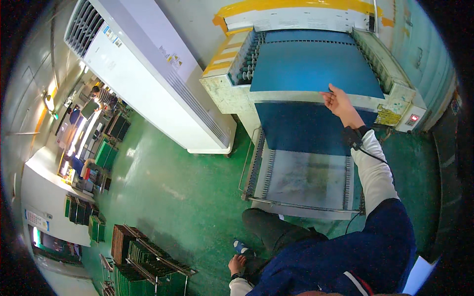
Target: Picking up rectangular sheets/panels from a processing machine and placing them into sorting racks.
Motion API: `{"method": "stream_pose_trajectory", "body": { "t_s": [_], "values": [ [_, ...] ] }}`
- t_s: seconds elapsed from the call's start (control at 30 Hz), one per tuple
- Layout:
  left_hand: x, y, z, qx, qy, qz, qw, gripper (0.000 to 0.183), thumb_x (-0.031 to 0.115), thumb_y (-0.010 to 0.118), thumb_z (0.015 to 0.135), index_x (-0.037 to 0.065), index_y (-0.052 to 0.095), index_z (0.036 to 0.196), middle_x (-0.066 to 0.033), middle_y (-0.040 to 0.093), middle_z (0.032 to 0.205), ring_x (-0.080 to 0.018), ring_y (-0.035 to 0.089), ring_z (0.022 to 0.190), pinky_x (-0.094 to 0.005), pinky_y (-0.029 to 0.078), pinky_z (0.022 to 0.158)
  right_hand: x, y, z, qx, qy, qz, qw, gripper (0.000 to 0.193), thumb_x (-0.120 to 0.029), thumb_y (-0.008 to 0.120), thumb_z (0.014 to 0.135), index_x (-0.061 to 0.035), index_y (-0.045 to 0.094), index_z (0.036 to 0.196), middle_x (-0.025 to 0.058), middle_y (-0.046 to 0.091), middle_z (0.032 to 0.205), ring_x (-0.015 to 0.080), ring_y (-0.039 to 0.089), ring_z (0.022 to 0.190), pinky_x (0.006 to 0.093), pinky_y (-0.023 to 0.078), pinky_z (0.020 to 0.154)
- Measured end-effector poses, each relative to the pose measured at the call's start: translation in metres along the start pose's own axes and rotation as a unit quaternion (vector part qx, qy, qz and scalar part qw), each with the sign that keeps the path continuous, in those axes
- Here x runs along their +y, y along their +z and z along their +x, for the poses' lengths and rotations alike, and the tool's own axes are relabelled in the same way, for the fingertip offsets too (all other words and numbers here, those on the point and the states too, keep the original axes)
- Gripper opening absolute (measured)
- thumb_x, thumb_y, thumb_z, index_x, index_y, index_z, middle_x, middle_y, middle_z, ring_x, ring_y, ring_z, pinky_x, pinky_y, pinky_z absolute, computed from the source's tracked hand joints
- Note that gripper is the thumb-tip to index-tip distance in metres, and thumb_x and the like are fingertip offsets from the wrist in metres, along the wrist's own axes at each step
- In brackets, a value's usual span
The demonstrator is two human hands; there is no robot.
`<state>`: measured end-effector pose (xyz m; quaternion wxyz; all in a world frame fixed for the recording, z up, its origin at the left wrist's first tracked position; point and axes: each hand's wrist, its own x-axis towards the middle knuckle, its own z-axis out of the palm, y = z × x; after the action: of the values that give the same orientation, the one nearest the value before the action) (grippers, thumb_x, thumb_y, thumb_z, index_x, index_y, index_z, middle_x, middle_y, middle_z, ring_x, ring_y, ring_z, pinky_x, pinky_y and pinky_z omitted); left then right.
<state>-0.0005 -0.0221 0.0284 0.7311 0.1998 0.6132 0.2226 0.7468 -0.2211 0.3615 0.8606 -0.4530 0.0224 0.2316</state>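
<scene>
My right hand (pixel 337 101) is raised over the front edge of a large flat blue sheet (pixel 306 66). Its fingers are apart and partly bent, with nothing seen between them; contact with the sheet is hard to judge. The sheet lies on the roller conveyor (pixel 248 61) of a machine and sticks out past its front. Below stands a darker blue sheet (pixel 296 126) in a wheeled rack with toothed rails (pixel 269 172). Low beside my leg hangs my left hand (pixel 236 265), loosely open and holding nothing visible.
A tall white floor-standing air conditioner (pixel 163 84) is left of the machine. A small control box with a red display (pixel 413 118) sits at the machine's right. Racks of green and brown panels (pixel 143 256) stand lower left. People (pixel 101 96) work at a far bench.
</scene>
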Motion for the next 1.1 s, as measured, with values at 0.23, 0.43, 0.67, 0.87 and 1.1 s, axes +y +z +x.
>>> {"method": "stream_pose_trajectory", "body": {
  "t_s": [0.23, 0.43, 0.67, 0.87, 1.1],
  "values": [
    [0.002, 0.002, -0.007, -0.006, 0.009, -0.008, 1.0, 0.014, 0.011, 0.053, 0.09, -0.002, 0.05, 0.088, -0.0177, 0.06, 0.079, -0.0293, 0.06, 0.064, -0.0368, 0.052, 0.056, -0.001, -0.003, 0.008, -0.002, 0.013, 0.002, 1.0, 0.024, -0.032, 0.059, 0.09, -0.0106, 0.049, 0.095, 0.0135, 0.066, 0.091, 0.0159, 0.059, 0.068, 0.0289, 0.05, 0.057],
    [0.003, 0.007, -0.009, -0.004, 0.011, 0.011, 1.0, 0.013, 0.01, 0.053, 0.09, -0.002, 0.049, 0.086, -0.0166, 0.059, 0.078, -0.0282, 0.059, 0.063, -0.0366, 0.052, 0.056, -0.001, -0.004, 0.004, -0.018, 0.016, -0.006, 1.0, 0.032, -0.038, 0.062, 0.088, -0.0086, 0.053, 0.098, 0.0114, 0.065, 0.092, 0.0166, 0.06, 0.071, 0.0289, 0.051, 0.062],
    [0.002, 0.0, -0.003, 0.007, 0.004, 0.0, 1.0, 0.015, 0.01, 0.054, 0.09, -0.005, 0.051, 0.093, -0.0187, 0.061, 0.083, -0.0301, 0.062, 0.064, -0.0384, 0.054, 0.058, 0.013, 0.022, -0.023, -0.041, -0.023, -0.212, 0.976, 0.042, -0.045, 0.066, 0.083, -0.0049, 0.062, 0.094, 0.0059, 0.066, 0.086, 0.0182, 0.063, 0.074, 0.031, 0.051, 0.069],
    [-0.002, -0.012, 0.015, -0.003, -0.017, 0.006, 1.0, 0.024, 0.014, 0.056, 0.091, -0.006, 0.052, 0.104, -0.0219, 0.064, 0.094, -0.034, 0.066, 0.073, -0.0395, 0.056, 0.06, 0.031, 0.022, -0.011, -0.026, -0.303, -0.578, 0.757, 0.029, -0.034, 0.069, 0.078, -0.0048, 0.067, 0.079, 0.01, 0.067, 0.082, 0.0239, 0.065, 0.075, 0.0354, 0.05, 0.068],
    [-0.006, -0.011, 0.015, -0.007, -0.009, 0.007, 1.0, 0.024, 0.014, 0.055, 0.091, -0.005, 0.053, 0.104, -0.0214, 0.064, 0.094, -0.034, 0.066, 0.076, -0.0387, 0.055, 0.064, 0.035, 0.032, -0.029, -0.003, -0.401, -0.681, 0.613, 0.024, -0.026, 0.071, 0.076, -0.0035, 0.066, 0.084, 0.0123, 0.065, 0.084, 0.0319, 0.061, 0.077, 0.042, 0.049, 0.071]
  ]
}}
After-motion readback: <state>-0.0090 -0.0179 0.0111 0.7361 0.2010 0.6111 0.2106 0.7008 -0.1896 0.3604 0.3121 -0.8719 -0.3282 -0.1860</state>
